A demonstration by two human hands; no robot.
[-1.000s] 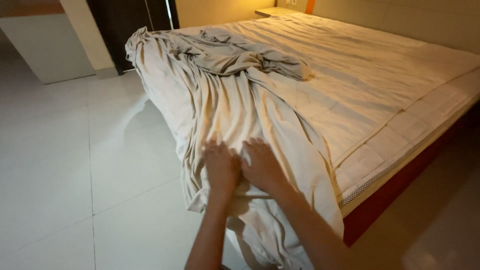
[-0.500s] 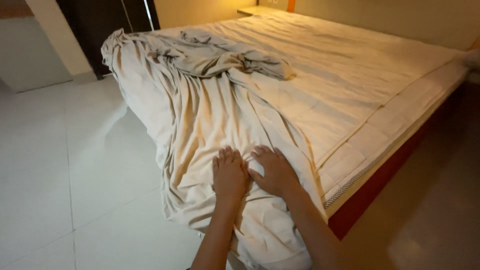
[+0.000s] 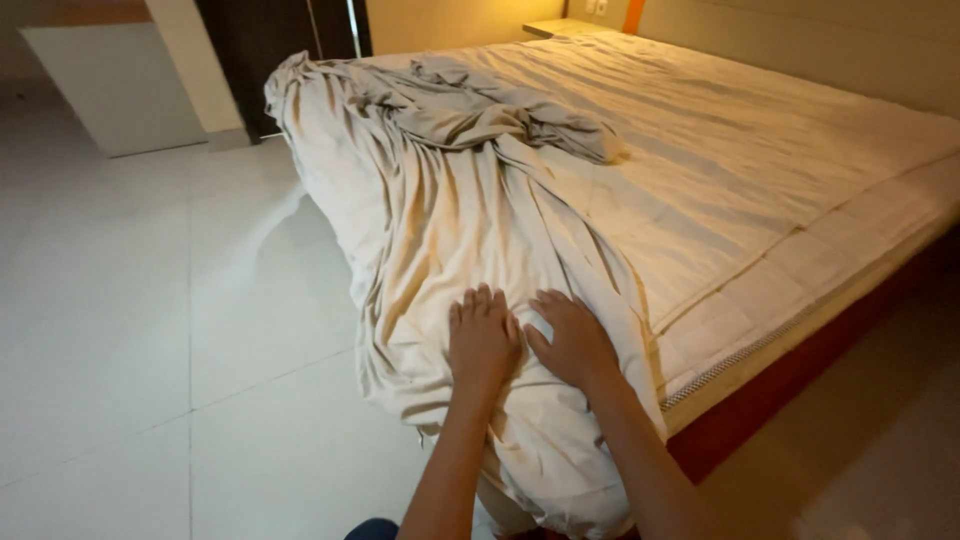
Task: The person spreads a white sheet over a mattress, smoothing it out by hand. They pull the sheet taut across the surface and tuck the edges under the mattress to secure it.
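Both hands lay flat on the beige sheet where it draped over the near corner of the bed. The left hand pressed palm down, fingers spread; the right hand sat just beside it, thumbs almost touching. Neither grip was closed on anything — the fingers were fully extended and only rested on the cloth.

The sheet itself covered the left part of the mattress and spilled over the corner, hanging in long folds toward the white tiled floor. Farther up it was gathered into a twisted, crumpled bunch near the middle of the bed. By the look of it, the spreading was only partly done: the corner under the hands lay fairly smooth, but the bunch was not yet pulled out, and the whole right side of the mattress showed its bare quilted cover, with the red bed base visible below its edge.

As for packages, labels or signs, none could be made out. At the far end stood a pale bedside shelf against the wall with two small white wall fittings above it — too small to tell more. A dark door and a white panel stood at the far left.
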